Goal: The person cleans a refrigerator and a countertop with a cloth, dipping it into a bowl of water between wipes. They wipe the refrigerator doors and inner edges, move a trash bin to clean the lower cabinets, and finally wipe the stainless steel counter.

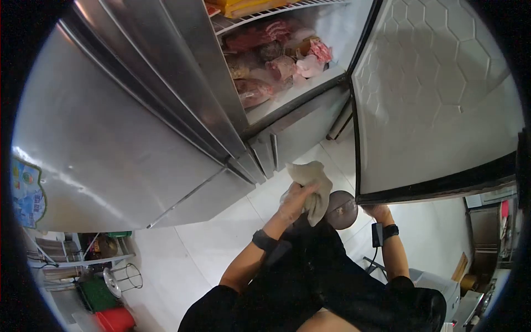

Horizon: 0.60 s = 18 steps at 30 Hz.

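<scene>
My left hand [296, 200] is closed around a crumpled pale cloth [314, 180], which hangs down past the fingers. It is in front of the steel fridge, below the open compartment. My right hand [378, 211] is at the lower edge of the open freezer door [426, 105], gripping there with its fingers partly hidden behind that edge. Between the two hands a round brown disc-shaped thing [342, 210] shows low down. Inside the open freezer compartment [287, 95] lie bagged pieces of frozen meat [281, 67], with cold mist around them.
A wire shelf [260, 21] with yellow packages spans the compartment's top. Closed steel doors [127, 133] fill the left side. A rack [77, 260] at lower left holds a green basket and a red container [114, 319]. White floor tiles [215, 235] lie below; cabinets [487, 232] stand at right.
</scene>
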Each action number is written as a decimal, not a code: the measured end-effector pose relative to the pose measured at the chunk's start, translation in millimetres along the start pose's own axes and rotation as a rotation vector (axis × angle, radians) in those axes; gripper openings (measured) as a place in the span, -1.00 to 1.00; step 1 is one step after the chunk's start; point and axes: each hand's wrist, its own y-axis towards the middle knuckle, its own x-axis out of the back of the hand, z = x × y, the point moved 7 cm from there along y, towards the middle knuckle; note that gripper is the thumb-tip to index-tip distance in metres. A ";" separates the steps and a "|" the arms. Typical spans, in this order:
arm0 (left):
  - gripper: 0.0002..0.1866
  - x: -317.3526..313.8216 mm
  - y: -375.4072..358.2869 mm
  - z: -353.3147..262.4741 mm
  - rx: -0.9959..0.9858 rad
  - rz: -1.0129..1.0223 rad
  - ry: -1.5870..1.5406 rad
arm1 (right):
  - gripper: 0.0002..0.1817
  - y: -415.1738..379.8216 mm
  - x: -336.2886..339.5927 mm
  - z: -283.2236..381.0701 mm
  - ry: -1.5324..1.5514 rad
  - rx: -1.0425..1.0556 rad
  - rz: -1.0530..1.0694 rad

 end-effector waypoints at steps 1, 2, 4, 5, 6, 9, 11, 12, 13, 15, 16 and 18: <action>-0.41 -4.3 2.0 2.7 -0.009 0.005 -0.043 | -0.71 -13.4 -19.5 -7.9 0.004 -0.006 0.002; -0.41 -7.0 3.4 4.1 -0.021 0.010 -0.086 | -0.71 -12.8 -18.8 -14.3 0.133 -0.104 -0.002; -0.43 -4.9 7.4 10.5 -0.006 0.001 -0.013 | -0.72 -7.7 -9.4 -17.3 0.264 -0.206 -0.006; -0.44 -2.2 10.7 15.4 0.006 -0.008 0.058 | -0.72 -4.4 -0.6 -17.3 0.461 -0.287 -0.003; -0.44 -0.4 16.0 22.0 0.012 -0.004 0.061 | -0.72 -1.7 6.6 -16.5 0.658 -0.370 -0.002; -0.48 2.8 38.5 42.7 -0.011 0.021 0.206 | -0.72 4.3 27.9 -9.9 0.667 -0.435 -0.021; -0.53 -1.5 51.3 45.5 -0.115 0.065 0.296 | -0.70 9.1 34.2 -0.5 0.154 -0.251 -0.037; -0.53 -17.2 50.0 33.7 -0.110 0.072 0.296 | -0.69 12.2 42.6 6.2 0.047 -0.197 -0.098; -0.54 -37.9 48.3 23.2 -0.124 0.080 0.474 | -0.69 17.7 44.3 10.1 0.046 -0.203 -0.096; -0.55 -59.0 72.3 55.4 -0.272 0.096 0.498 | -0.64 27.1 36.4 4.1 0.845 -0.407 -0.128; -0.53 -71.6 89.4 74.5 -0.204 0.266 0.767 | -0.61 26.4 30.4 0.6 1.245 -0.501 -0.143; -0.44 -103.8 86.9 77.4 -0.568 0.235 1.290 | -0.47 21.1 20.7 -2.2 1.246 -0.593 0.009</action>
